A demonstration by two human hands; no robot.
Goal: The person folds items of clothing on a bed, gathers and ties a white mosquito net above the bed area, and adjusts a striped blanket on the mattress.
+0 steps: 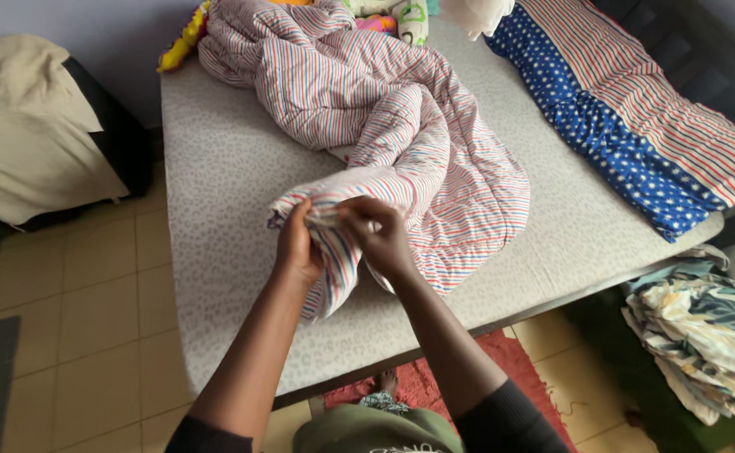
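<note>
A striped red, white and blue quilt (401,109) lies crumpled across a grey patterned mattress (216,168). Its near end is bunched up over the mattress's front part. My left hand (298,245) grips that bunched edge from the left. My right hand (382,239) pinches the same edge from the right, fingers curled into the fabric. Both hands sit close together, almost touching, with the cloth hanging down between them.
A blue star-and-stripe blanket (636,126) lies along the mattress's right side. Folded leaf-print cloth (703,335) sits low at the right. A beige cloth covers a dark seat (23,126) at the left. Tiled floor (74,319) and a red rug (435,382) lie below.
</note>
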